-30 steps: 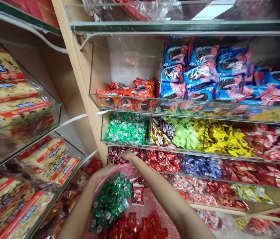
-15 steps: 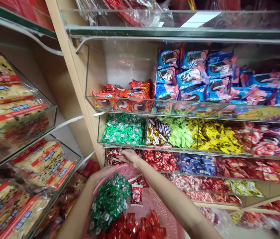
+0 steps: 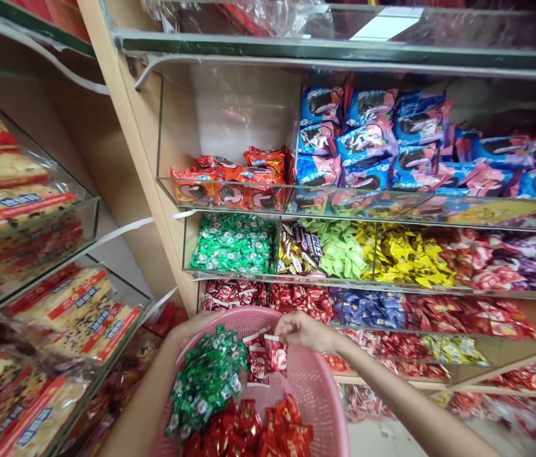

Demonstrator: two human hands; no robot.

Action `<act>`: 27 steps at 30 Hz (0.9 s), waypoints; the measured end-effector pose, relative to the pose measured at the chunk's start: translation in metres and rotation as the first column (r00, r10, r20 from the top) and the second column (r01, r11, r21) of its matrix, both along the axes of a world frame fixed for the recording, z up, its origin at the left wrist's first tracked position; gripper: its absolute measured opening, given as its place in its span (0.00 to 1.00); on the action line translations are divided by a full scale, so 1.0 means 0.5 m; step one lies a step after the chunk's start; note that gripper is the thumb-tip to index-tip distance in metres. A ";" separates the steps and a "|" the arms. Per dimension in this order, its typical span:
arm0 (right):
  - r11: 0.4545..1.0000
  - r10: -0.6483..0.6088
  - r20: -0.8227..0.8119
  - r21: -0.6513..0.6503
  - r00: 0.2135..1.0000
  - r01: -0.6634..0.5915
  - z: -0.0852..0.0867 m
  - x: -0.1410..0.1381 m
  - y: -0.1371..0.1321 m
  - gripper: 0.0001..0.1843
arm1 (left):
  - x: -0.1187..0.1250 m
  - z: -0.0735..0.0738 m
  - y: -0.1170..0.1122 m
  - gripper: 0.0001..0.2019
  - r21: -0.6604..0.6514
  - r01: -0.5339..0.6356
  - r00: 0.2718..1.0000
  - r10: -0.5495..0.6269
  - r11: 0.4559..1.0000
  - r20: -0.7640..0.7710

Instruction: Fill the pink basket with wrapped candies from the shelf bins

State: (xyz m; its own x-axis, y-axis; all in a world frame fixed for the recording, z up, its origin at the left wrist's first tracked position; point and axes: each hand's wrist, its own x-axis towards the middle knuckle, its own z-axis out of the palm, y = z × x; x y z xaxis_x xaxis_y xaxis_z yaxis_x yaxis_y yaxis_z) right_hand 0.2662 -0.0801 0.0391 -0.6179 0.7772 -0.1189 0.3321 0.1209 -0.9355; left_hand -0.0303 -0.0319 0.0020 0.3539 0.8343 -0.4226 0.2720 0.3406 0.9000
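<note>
My left hand (image 3: 190,330) grips the far rim of a pink plastic basket (image 3: 318,397) held in front of the candy shelves. The basket holds a heap of green wrapped candies (image 3: 208,377), red wrapped candies (image 3: 253,431) and a few red-and-white packets (image 3: 258,368). Over the basket, my right hand (image 3: 303,331) pinches a small red-and-white candy packet (image 3: 277,354). Just beyond the basket lies the shelf bin of the same red-and-white packets (image 3: 234,294).
Glass shelves carry green candies (image 3: 232,244), yellow candies (image 3: 410,257), orange cookie packs (image 3: 234,181) and blue cookie packs (image 3: 367,143). A side rack on the left holds wrapped nougat bars (image 3: 20,209). Wooden uprights (image 3: 129,152) separate the racks.
My right hand has come back from the red-and-white packet bin to above the basket, now holding a packet. The view has shifted slightly left.
</note>
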 end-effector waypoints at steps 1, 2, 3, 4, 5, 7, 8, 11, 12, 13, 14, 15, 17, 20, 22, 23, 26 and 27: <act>0.993 0.024 0.115 0.109 0.993 -0.037 0.002 0.004 -0.004 0.08 | 0.001 0.001 0.001 0.25 0.001 0.004 1.000 -0.004 1.000 0.012; 0.972 0.028 0.228 0.219 0.973 -0.080 0.004 0.004 -0.008 0.11 | 0.002 0.002 0.001 0.24 0.002 0.007 1.000 -0.007 1.000 0.024; 0.942 0.018 0.329 0.312 0.944 -0.127 0.006 0.003 -0.012 0.13 | 0.002 0.003 0.002 0.24 0.003 0.010 0.999 -0.010 1.000 0.036; 0.911 0.004 0.415 0.373 0.910 -0.174 0.008 -0.001 -0.015 0.15 | 0.002 0.003 0.003 0.24 0.003 0.011 0.999 -0.011 1.000 0.044; 0.888 -0.008 0.484 0.405 0.875 -0.216 0.008 -0.007 -0.018 0.17 | 0.002 0.002 0.003 0.24 0.001 0.011 0.999 -0.011 1.000 0.051; 0.870 -0.010 0.576 0.409 0.818 -0.277 0.005 -0.020 -0.020 0.18 | -0.001 0.000 0.003 0.25 -0.011 0.009 0.998 -0.008 1.000 0.059; 0.867 -0.001 0.604 0.397 0.797 -0.300 0.001 -0.026 -0.020 0.19 | -0.003 -0.002 0.003 0.25 -0.017 0.004 0.998 -0.003 1.000 0.062; 0.860 0.049 0.661 0.354 0.749 -0.368 -0.014 -0.042 -0.015 0.18 | -0.009 -0.008 0.002 0.26 -0.029 -0.012 0.998 0.014 1.000 0.067; 0.857 0.059 0.678 0.341 0.733 -0.386 -0.017 -0.047 -0.013 0.18 | -0.010 -0.009 0.002 0.26 -0.031 -0.016 0.998 0.018 0.999 0.068; 0.854 0.060 0.692 0.338 0.719 -0.396 -0.018 -0.051 -0.011 0.16 | -0.012 -0.010 0.001 0.26 -0.033 -0.019 0.997 0.021 0.999 0.068; 0.851 0.045 0.699 0.348 0.714 -0.394 -0.017 -0.056 -0.010 0.15 | -0.012 -0.011 0.001 0.26 -0.035 -0.021 0.998 0.023 0.999 0.067; 0.847 0.017 0.697 0.371 0.717 -0.381 -0.013 -0.061 -0.008 0.13 | -0.013 -0.012 0.001 0.26 -0.037 -0.023 0.998 0.025 0.999 0.064; 0.833 -0.042 0.673 0.431 0.738 -0.346 0.000 -0.071 -0.005 0.11 | -0.013 -0.012 0.001 0.26 -0.038 -0.027 0.998 0.029 0.999 0.058; 0.826 -0.165 0.644 0.504 0.747 -0.252 0.022 -0.087 0.008 0.11 | -0.014 -0.013 0.001 0.26 -0.034 -0.034 0.998 0.035 0.999 0.051; 0.827 -0.309 0.644 0.545 0.700 -0.136 0.027 -0.095 0.024 0.11 | -0.015 -0.013 -0.001 0.27 -0.034 -0.037 0.998 0.039 0.999 0.045; 0.824 -0.381 0.646 0.562 0.662 -0.075 0.026 -0.098 0.033 0.11 | -0.016 -0.013 -0.001 0.27 -0.035 -0.039 0.998 0.041 0.999 0.041; 0.805 -0.510 0.647 0.591 0.566 0.050 0.012 -0.105 0.062 0.14 | -0.018 -0.014 -0.005 0.28 -0.043 -0.043 0.999 0.044 0.998 0.030; 0.801 -0.528 0.647 0.595 0.550 0.070 0.006 -0.108 0.070 0.15 | -0.019 -0.014 -0.006 0.28 -0.045 -0.044 0.999 0.045 0.998 0.028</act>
